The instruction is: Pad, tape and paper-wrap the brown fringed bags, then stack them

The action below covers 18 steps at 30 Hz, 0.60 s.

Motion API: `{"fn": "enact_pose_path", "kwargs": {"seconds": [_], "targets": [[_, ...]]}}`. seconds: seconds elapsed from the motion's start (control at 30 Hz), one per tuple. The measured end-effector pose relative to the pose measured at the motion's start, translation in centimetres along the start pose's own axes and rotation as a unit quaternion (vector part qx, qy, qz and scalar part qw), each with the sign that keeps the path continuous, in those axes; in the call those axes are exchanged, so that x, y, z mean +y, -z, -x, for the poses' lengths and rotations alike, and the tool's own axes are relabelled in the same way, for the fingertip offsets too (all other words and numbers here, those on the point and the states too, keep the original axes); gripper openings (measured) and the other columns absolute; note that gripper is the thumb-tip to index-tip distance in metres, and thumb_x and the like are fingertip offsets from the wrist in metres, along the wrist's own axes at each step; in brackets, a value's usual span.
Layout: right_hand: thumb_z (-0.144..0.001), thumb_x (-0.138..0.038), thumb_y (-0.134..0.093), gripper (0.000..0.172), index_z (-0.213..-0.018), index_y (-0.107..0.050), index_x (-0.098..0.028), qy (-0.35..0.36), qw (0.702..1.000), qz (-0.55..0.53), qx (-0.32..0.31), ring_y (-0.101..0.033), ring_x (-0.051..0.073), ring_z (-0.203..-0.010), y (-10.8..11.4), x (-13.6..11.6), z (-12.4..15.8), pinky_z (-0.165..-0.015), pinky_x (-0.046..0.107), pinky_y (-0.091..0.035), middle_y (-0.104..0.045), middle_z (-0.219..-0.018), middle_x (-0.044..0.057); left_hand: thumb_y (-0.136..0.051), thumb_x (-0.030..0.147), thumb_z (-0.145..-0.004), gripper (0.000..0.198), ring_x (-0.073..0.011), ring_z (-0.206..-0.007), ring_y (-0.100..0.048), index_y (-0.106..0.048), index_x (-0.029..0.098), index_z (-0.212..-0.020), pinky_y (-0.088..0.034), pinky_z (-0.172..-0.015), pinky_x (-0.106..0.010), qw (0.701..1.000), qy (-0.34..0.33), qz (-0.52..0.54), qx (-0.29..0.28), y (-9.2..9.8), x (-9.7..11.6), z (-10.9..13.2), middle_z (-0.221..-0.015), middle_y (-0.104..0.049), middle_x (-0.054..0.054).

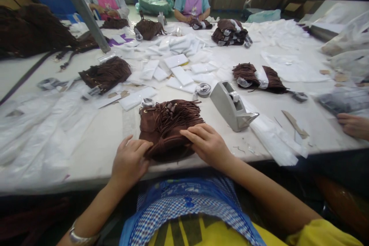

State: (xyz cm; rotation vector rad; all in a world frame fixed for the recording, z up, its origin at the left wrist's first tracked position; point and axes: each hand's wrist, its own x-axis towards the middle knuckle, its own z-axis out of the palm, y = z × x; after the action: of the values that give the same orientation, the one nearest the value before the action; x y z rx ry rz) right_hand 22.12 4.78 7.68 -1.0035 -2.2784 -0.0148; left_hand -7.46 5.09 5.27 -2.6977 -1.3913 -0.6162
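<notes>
At six o'clock of the white table (95,153), close to its near edge, lies a dark brown, soft-looking bag with long fringes (178,113). The left hand (131,159), at the bag's eight o'clock, has thumb and fingers brought together on its curved lower border; the right hand (209,146), at four o'clock, pinches this same border. If both would pull toward the body, I judge that the bag could slip off, because little table remains below it. Uneven pulling could twist the border. Between two and three o'clock stands a grey, wedge-shaped tape dispenser (233,107); its pointed end could scratch a careless right forearm. Farther, near three o'clock, long white plastic strips (273,138) overhang the edge and could slide down if brushed.
</notes>
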Motion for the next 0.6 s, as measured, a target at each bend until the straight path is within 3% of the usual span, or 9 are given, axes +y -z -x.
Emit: {"fn": "enact_pose_path", "kwargs": {"seconds": [0.1,0.2,0.3,0.43,0.53,0.6], "targets": [[-0.095,-0.013,-0.049,0.023,-0.11,-0.066,-0.018,0.007,1.0,-0.015,-0.003,-0.055,0.019,-0.089,-1.1,0.6,-1.3,-0.082,0.033,-0.051,-0.068,-0.1,0.007,-0.064,0.033,-0.085,0.042,-0.0259,-0.107,-0.06,-0.057,0.021,-0.124,-0.042,-0.104,-0.047,0.999,0.029,0.041,0.013,2.4,1.4,-1.4,-0.115,-0.065,-0.008],[-0.095,-0.014,-0.049,0.02,-0.101,-0.068,-0.018,0.044,0.999,-0.002,-0.003,-0.053,0.02,-0.085,-1.7,1.3,-1.8,-0.077,0.033,-0.049,-0.068,-0.096,0.007,-0.069,0.041,-0.083,0.066,-0.0298,-0.122,-0.051,-0.045,0.018,-0.14,-0.043,-0.106,-0.045,0.998,0.001,0.043,0.053,3.1,3.4,-3.2,-0.131,-0.057,-0.014],[-0.095,-0.015,-0.05,0.019,-0.101,-0.068,-0.018,0.074,0.997,0.004,-0.004,-0.053,0.019,-0.085,-2.1,2.1,-1.2,-0.076,0.031,-0.049,-0.068,-0.096,0.007,-0.065,0.029,-0.088,0.049,-0.0269,-0.117,-0.055,-0.053,0.018,-0.134,-0.046,-0.104,-0.042,0.995,-0.072,0.051,0.037,1.7,3.8,-4.3,-0.126,-0.062,-0.012],[-0.095,-0.012,-0.051,0.022,-0.107,-0.067,-0.019,0.077,0.997,-0.013,-0.013,-0.055,0.017,-0.086,-2.4,3.3,0.2,-0.077,0.029,-0.049,-0.069,-0.098,0.006,-0.056,0.017,-0.091,0.028,-0.0202,-0.098,-0.062,-0.064,0.019,-0.117,-0.052,-0.09,-0.033,0.987,-0.154,0.055,0.008,0.1,0.3,-2.9,-0.11,-0.069,-0.008],[-0.095,-0.012,-0.051,0.023,-0.109,-0.067,-0.02,0.068,0.998,-0.012,-0.009,-0.055,0.017,-0.086,-2.6,3.7,0.7,-0.078,0.029,-0.049,-0.069,-0.101,0.006,-0.056,0.026,-0.089,0.03,-0.0237,-0.101,-0.062,-0.065,0.019,-0.116,-0.053,-0.088,-0.036,0.996,-0.079,0.014,-0.028,1.6,-3.3,-0.8,-0.112,-0.067,-0.011],[-0.095,-0.011,-0.051,0.023,-0.108,-0.068,-0.02,0.067,0.998,-0.009,-0.005,-0.055,0.017,-0.086,-2.9,3.7,0.6,-0.078,0.029,-0.049,-0.069,-0.101,0.006,-0.057,0.033,-0.087,0.035,-0.0277,-0.109,-0.061,-0.064,0.021,-0.119,-0.052,-0.091,-0.041,0.998,-0.01,-0.012,-0.061,3.6,-4.1,-0.1,-0.119,-0.064,-0.011]]}}
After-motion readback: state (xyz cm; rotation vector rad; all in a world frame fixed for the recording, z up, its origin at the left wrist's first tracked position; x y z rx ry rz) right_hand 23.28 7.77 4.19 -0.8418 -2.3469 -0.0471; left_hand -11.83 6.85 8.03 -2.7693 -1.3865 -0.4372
